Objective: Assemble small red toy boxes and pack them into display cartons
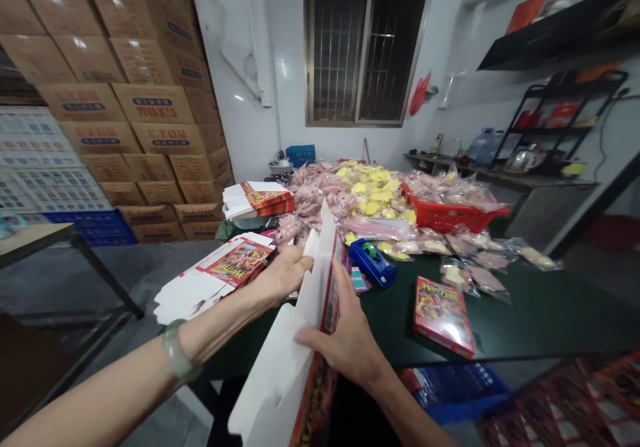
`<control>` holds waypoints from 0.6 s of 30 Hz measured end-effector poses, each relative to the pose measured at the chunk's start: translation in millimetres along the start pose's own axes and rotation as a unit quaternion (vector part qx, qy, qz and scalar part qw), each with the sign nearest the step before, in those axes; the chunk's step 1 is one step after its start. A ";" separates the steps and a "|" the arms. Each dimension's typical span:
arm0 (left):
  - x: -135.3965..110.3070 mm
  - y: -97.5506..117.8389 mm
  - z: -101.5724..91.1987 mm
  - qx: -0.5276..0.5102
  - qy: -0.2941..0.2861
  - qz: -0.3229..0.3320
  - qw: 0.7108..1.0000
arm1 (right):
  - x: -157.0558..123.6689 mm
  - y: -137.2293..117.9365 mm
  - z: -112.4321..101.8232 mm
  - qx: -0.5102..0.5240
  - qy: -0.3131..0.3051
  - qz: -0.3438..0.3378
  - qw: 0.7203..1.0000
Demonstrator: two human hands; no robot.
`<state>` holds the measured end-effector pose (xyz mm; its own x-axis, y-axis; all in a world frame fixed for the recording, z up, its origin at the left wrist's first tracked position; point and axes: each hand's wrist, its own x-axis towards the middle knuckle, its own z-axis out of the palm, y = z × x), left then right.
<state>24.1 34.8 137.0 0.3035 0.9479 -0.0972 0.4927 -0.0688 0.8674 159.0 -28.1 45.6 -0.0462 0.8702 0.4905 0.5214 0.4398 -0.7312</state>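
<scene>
A partly unfolded cardboard box (320, 287), white inside and red printed outside, stands on edge in front of me with its flaps spread. My right hand (350, 327) grips its printed side, the thumb over the white inner face. On the other side my left hand (290, 270), a jade-coloured bangle on its wrist, has curled fingers at a white flap; the fingertips are partly hidden. Flat printed cartons (235, 264) lie in a pile left of my left hand. Beyond the right hand sits a blue tape dispenser (375, 264) with green tape. A closed red box (443, 314) lies farther right.
Bagged pink and yellow pieces (370, 187) are heaped across the back of the dark green table (530, 320). A red basket (450, 214) holds more bags. Another carton stack (260, 197) stands back left. A blue crate (455, 390) sits below the table edge.
</scene>
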 end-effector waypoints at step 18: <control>13.8 -15.7 -47.5 -0.019 -0.088 0.050 0.995 | 17.9 12.8 -92.8 -0.320 -0.102 -0.318 0.886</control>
<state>-18.3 63.8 145.3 0.4895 0.8673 -0.0902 0.4224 -0.1454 0.8947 243.9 -27.5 89.0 -0.6244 0.5417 0.5628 0.7077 0.6973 0.1141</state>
